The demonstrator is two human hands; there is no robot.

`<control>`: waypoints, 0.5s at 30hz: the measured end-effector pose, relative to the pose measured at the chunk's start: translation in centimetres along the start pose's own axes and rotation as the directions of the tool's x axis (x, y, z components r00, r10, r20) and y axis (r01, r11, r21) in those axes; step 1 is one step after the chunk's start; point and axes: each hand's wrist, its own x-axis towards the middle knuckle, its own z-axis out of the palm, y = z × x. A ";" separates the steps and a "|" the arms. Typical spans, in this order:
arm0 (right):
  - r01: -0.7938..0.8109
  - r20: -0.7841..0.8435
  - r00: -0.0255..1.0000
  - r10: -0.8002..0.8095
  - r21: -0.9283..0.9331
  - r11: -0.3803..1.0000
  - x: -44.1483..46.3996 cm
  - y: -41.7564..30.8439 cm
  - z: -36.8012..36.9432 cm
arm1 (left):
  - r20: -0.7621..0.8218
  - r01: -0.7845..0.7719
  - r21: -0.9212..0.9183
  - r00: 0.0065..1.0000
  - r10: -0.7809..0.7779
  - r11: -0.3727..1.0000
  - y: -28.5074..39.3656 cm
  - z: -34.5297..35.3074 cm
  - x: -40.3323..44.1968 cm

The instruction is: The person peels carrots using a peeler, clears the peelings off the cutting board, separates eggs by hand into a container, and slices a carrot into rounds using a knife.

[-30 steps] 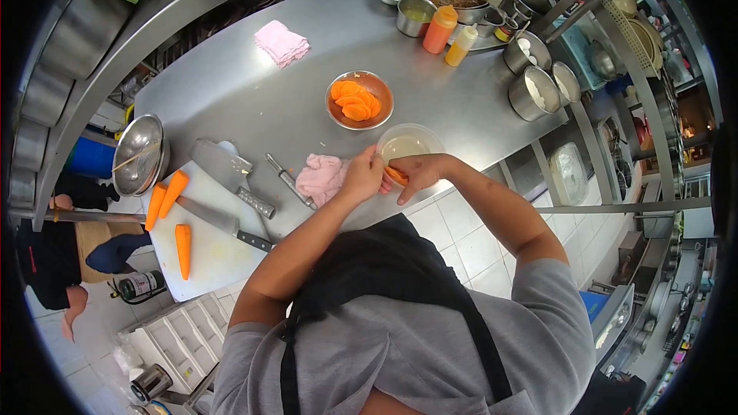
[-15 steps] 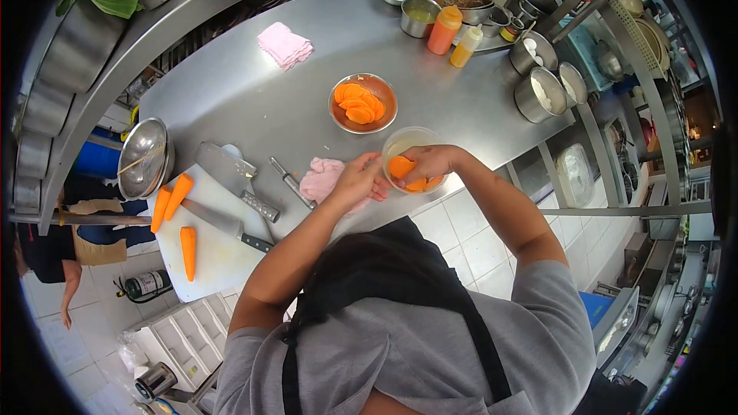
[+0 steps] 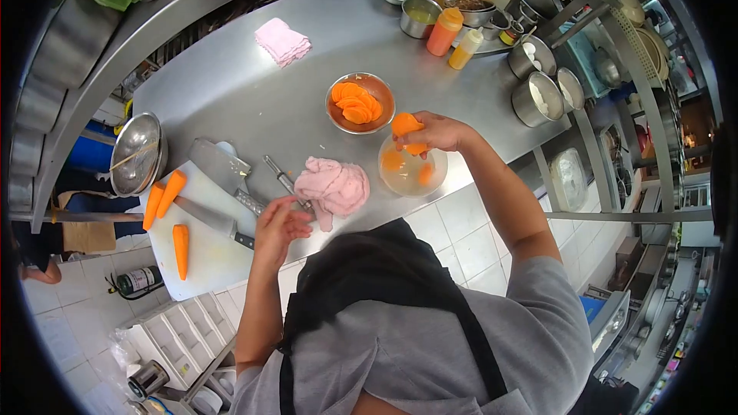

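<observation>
My right hand (image 3: 438,134) is closed on several carrot slices (image 3: 405,124), lifted over a clear plastic tub (image 3: 403,187). More slices show inside the tub. To the left, a steel bowl (image 3: 333,119) holds a pile of round carrot slices (image 3: 355,101). Holding nothing, my left hand (image 3: 278,229) has its fingers apart and slightly curled, near the peeler (image 3: 278,174) and a crumpled pink cloth (image 3: 332,188). A white cutting board (image 3: 219,253) carries a knife (image 3: 207,217) and three peeled carrots (image 3: 181,250). Beyond the knife lies a cleaver (image 3: 217,161).
A folded pink cloth (image 3: 282,41) lies at the back of the steel table (image 3: 231,100). Sauce bottles (image 3: 445,31) and metal pots (image 3: 538,98) stand back right. At the left edge sits a large steel bowl (image 3: 138,155). Another person's arm (image 3: 42,271) shows far left.
My right hand has risen out of the tub with carrot slices. My left hand has left the tub's side and moved left past the crumpled cloth, which is now in fuller view.
</observation>
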 end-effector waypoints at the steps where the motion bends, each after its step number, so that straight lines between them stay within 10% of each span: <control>1: -0.004 0.004 1.000 0.004 -0.008 1.000 0.1 -0.1 -0.1 | -0.003 -0.001 -0.009 1.000 0.001 1.000 -0.4 -0.8 -0.7; 7: 0.089 0.008 0.996 -0.088 -0.042 0.995 2.2 -3.1 -0.8 | -0.145 -0.044 -0.062 0.989 0.034 0.997 -1.2 -3.3 -3.7; 10: 0.037 -0.224 0.970 -0.092 -0.239 0.970 5.9 -5.0 0.2 | -0.159 -0.077 -0.066 0.985 0.066 0.995 -1.1 -3.5 -4.1; 12: 0.100 -0.304 0.867 -0.394 -0.669 0.737 9.4 -3.6 0.3 | -0.158 -0.086 -0.051 0.984 0.077 0.995 -0.9 -3.2 -4.2; 15: 0.038 -0.404 0.818 -0.409 -0.671 0.740 8.7 -4.4 1.9 | -0.174 -0.116 -0.019 0.978 0.111 0.993 -0.3 -3.1 -5.0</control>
